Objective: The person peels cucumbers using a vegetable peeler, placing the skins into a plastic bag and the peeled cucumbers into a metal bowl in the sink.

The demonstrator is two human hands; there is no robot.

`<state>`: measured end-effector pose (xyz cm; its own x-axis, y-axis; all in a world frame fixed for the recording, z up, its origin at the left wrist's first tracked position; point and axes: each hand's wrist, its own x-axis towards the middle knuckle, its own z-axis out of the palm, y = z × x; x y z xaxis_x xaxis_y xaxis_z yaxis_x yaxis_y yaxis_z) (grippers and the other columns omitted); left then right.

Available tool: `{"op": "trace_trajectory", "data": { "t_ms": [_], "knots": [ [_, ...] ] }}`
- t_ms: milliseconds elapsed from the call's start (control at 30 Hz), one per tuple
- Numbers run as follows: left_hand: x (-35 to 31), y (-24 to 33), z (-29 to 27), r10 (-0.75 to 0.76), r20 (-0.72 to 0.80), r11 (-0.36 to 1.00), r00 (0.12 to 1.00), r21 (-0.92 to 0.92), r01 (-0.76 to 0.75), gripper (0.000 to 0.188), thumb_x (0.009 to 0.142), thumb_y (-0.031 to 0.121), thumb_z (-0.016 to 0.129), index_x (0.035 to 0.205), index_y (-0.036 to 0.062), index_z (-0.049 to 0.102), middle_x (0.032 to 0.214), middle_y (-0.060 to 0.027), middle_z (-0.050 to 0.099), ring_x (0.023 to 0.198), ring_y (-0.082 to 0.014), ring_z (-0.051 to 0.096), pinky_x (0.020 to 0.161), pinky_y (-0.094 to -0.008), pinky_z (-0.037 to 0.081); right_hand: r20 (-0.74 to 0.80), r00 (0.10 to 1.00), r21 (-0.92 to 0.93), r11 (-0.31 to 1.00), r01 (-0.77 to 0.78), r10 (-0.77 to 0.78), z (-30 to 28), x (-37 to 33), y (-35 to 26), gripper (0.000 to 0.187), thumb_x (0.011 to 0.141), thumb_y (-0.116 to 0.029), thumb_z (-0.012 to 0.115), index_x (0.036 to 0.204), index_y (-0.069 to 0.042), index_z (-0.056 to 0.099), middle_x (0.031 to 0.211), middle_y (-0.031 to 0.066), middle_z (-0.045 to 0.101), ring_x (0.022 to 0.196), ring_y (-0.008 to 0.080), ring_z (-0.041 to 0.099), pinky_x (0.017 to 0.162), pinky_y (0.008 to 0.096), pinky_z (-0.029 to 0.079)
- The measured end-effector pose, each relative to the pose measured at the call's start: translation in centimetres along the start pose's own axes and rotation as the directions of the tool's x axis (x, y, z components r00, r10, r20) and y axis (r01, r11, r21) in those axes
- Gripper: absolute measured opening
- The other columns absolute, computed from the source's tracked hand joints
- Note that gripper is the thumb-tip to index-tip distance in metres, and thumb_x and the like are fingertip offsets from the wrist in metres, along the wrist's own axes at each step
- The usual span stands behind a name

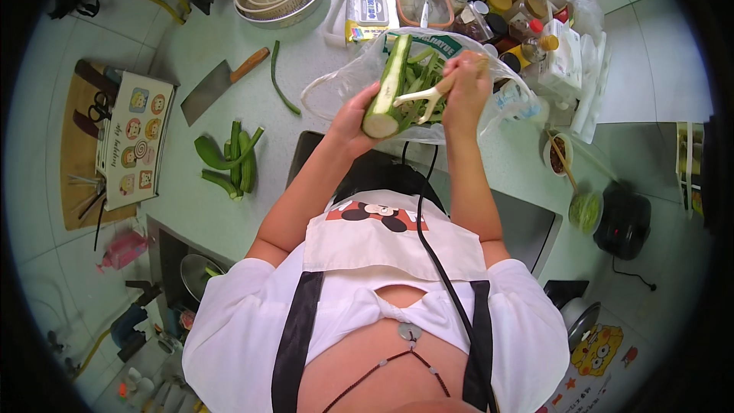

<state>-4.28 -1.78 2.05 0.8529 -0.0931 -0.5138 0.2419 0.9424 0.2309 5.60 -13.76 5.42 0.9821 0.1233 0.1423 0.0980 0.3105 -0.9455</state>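
From where I stand, print shows in several places. The clear plastic bag [329, 97] carries pale capital letters on a green patch [442, 43]. Bold characters fill a panel on the yellow-and-white packet [371, 11]. A line of dark lettering runs along the white box [138, 141] with cartoon faces. Black writing stands beneath the yellow cartoon sticker [600, 349]. Markings on the jars [472, 19] are too small to read.

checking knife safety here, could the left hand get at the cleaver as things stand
Probably not without letting go: the left hand holds the partly peeled green vegetable. Otherwise, the cleaver lies uncovered to its left, within plausible reach.
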Motion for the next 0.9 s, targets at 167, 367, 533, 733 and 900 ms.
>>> {"op": "trace_trajectory", "data": {
  "t_ms": [167, 367, 533, 733, 900],
  "knots": [
    [0.8, -0.7, -0.5, 0.080, 0.021, 0.995, 0.997, 0.059, -0.081, 0.032, 0.089, 0.028, 0.042, 0.113, 0.0075, 0.048, 0.105, -0.0081, 0.056, 0.090, -0.0190, 0.057, 0.077, -0.0369, 0.048, 0.050, 0.996, -0.022, 0.997, -0.071, 0.072, 1.4, -0.5, 0.3, 0.019, 0.085, -0.025, 0.049, 0.077, -0.008, 0.046, 0.065, -0.0001, 0.047, 0.055, 0.0053, 0.041, 0.046, 0.0180, 0.031],
    [1.2, -1.2, -0.6, 0.205, 0.004, 0.970, 0.979, 0.133, -0.204, 0.031, 0.089, 0.022, 0.041, 0.115, 0.0051, 0.044, 0.104, -0.0072, 0.054, 0.090, -0.0165, 0.055, 0.078, -0.0325, 0.047, 0.068, 0.996, -0.025, 0.998, -0.058, 0.060, 1.8, -0.4, 0.2, 0.017, 0.085, -0.021, 0.051, 0.076, -0.007, 0.046, 0.064, 0.0009, 0.046, 0.057, 0.0063, 0.042, 0.050, 0.0190, 0.033],
    [1.7, -1.3, -0.9, 0.214, -0.012, 0.966, 0.977, 0.153, -0.210, 0.033, 0.089, 0.025, 0.043, 0.115, 0.0054, 0.045, 0.106, -0.0090, 0.055, 0.091, -0.0190, 0.057, 0.081, -0.0356, 0.047, 0.059, 0.998, -0.090, 0.995, -0.032, 0.038, 1.9, -0.4, 0.4, 0.017, 0.085, -0.020, 0.051, 0.076, -0.006, 0.046, 0.064, 0.0012, 0.045, 0.057, 0.0066, 0.041, 0.052, 0.0191, 0.034],
    [0.4, -1.2, 0.2, 0.105, -0.034, 0.983, 0.994, 0.152, -0.099, 0.031, 0.088, 0.021, 0.044, 0.114, 0.0043, 0.045, 0.102, -0.0084, 0.055, 0.089, -0.0174, 0.056, 0.077, -0.0324, 0.047, -0.034, 0.998, -0.075, 0.996, -0.053, 0.050, 0.0, 1.9, 2.9, 0.018, 0.085, -0.021, 0.050, 0.076, -0.006, 0.045, 0.064, 0.0005, 0.045, 0.057, 0.0061, 0.041, 0.052, 0.0189, 0.034],
    [0.5, -0.9, -0.2, 0.078, -0.042, 0.983, 0.996, 0.171, -0.069, 0.031, 0.086, 0.021, 0.047, 0.112, 0.0042, 0.046, 0.100, -0.0085, 0.056, 0.085, -0.0166, 0.057, 0.073, -0.0315, 0.047, -0.111, 0.992, -0.016, 0.998, -0.057, 0.055, -1.4, 3.7, 5.3, 0.019, 0.086, -0.021, 0.049, 0.075, -0.006, 0.045, 0.064, 0.0004, 0.046, 0.055, 0.0057, 0.041, 0.050, 0.0193, 0.035]
  ]
}}
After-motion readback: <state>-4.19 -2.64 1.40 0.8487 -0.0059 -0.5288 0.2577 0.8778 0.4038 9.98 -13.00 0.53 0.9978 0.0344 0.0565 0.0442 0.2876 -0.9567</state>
